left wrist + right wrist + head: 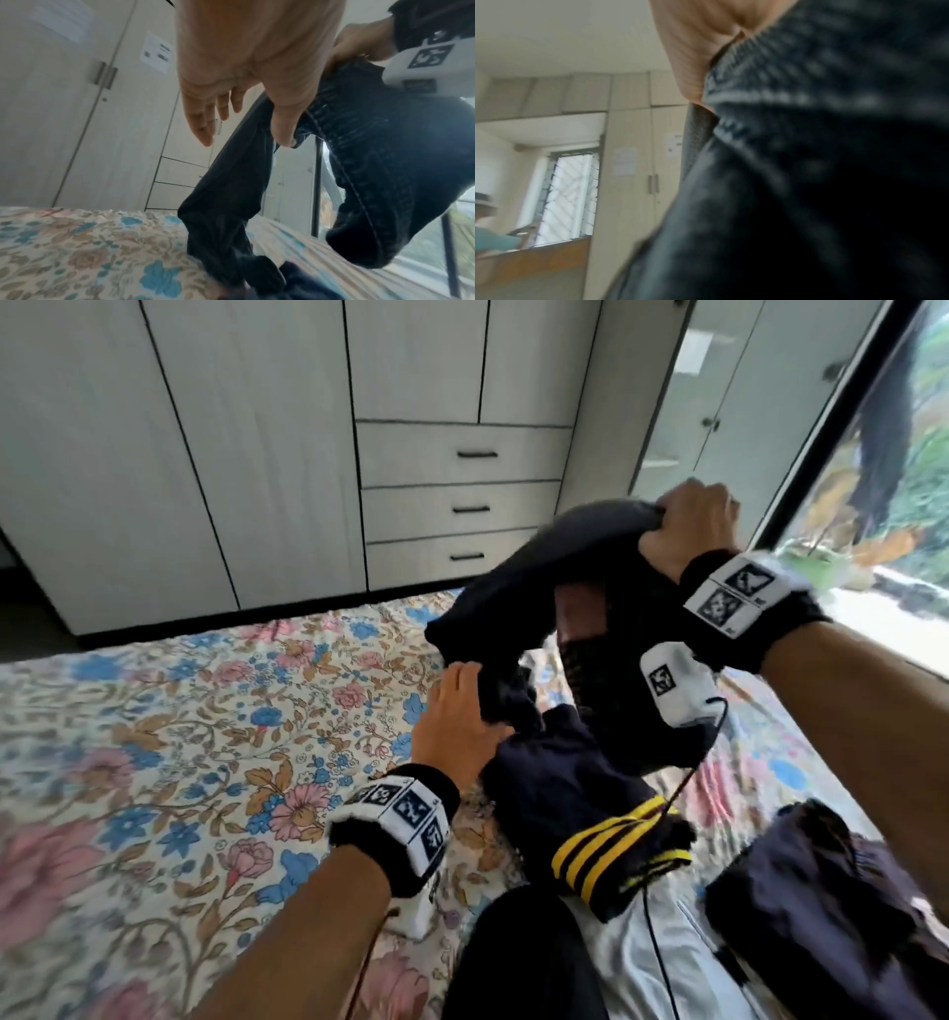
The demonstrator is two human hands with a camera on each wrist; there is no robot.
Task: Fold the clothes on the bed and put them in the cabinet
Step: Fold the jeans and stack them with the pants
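A dark garment [513, 588] hangs in the air above the floral bed [179, 737]. My right hand [688, 526] grips its upper edge, raised at the right. In the right wrist view, blurred dark fabric [808, 182] runs out of the palm [698, 50]. My left hand [462, 706] is lower, against the hanging fabric. In the left wrist view its fingers [205, 121] are straight and spread, with the thumb lying along the garment's gathered band [372, 162]. One leg of the garment trails down to the bed [77, 253].
A pile of clothes lies on the bed near me: a navy piece with yellow stripes [606, 845], a white one [642, 958] and a dark purple one [821, 906]. The white cabinet [257, 454] with three drawers [462, 505] stands beyond the bed. A large window [898, 480] is at the right.
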